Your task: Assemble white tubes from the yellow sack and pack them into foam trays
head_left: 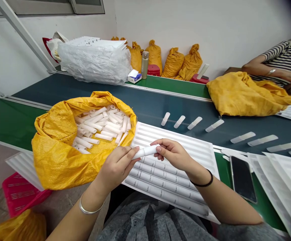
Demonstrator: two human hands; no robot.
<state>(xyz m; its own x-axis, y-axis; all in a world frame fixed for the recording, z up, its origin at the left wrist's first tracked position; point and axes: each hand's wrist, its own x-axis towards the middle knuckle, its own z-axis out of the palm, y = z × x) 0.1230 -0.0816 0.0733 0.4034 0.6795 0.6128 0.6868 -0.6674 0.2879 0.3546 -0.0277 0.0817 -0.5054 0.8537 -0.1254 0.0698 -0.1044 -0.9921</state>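
My left hand (117,165) grips the left end of a white tube (147,151). The fingers of my right hand (172,154) pinch the tube's right end. The tube is held level over a white grooved tray (203,151); several labelled white tubes (158,182) lie in its nearer grooves, while the farther grooves show no tubes. Left of the tray, an open yellow sack (57,134) holds many loose white tubes (105,125).
Several white pieces (194,123) lie on the dark belt (160,103). A phone (243,179) and stacked trays (276,187) are at right. Behind stand a plastic-wrapped bundle (92,62), a bottle (144,65) and yellow sacks (173,63). A person's arm (268,71) is beyond another yellow sack (246,95).
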